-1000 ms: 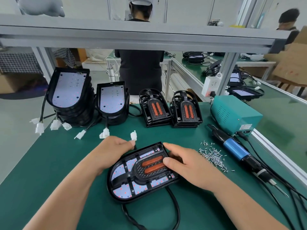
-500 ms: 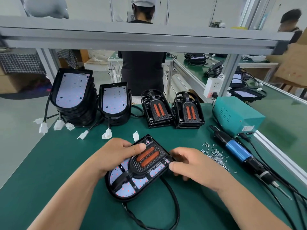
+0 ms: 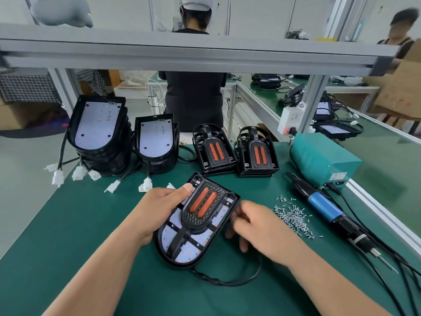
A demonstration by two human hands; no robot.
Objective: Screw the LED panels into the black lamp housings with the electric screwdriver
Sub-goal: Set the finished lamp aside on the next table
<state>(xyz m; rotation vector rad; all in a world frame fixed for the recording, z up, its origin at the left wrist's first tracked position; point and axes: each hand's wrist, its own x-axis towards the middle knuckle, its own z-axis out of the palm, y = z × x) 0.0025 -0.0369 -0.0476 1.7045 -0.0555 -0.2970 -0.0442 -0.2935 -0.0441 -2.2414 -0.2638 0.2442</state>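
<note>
So L hand (image 3: 159, 208) grips lamp housing (image 3: 200, 215) left edge; R hand (image 3: 262, 229) fingers blurry, grip unclear.

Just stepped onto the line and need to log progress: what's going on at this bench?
A person grips a black lamp housing by its left edge with the left hand, thumb on top; its LED panel shows inside. The right hand sits beside the right edge, too blurred to tell if it holds anything. The electric screwdriver lies untouched on the green mat beside a pile of loose screws.
</note>
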